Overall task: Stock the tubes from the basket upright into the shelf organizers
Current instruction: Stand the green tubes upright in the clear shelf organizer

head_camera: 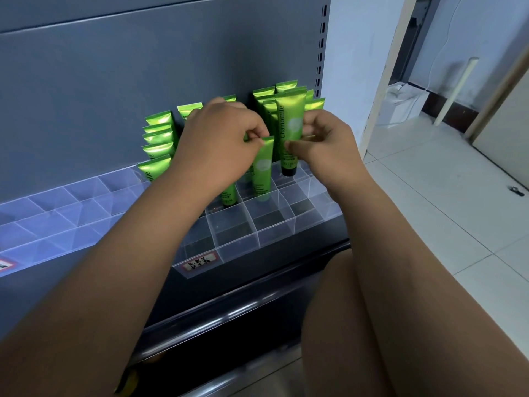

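Several green tubes (159, 138) stand upright, cap down, in the back cells of the clear shelf organizer (266, 224). My left hand (220, 144) pinches the flat top of one green tube (262, 173) that stands in a middle cell. My right hand (323, 144) grips a taller-held green tube (289, 121) with a black cap, its cap hanging just above a cell at the right. More tubes (266, 101) stand behind it. The basket is not in view.
A second clear organizer (57, 219) sits to the left on the same shelf. A price label (200, 263) is on the front rail. The grey back panel (114, 67) rises behind. My knee (343, 325) is below the shelf; white tiled floor (443, 196) lies right.
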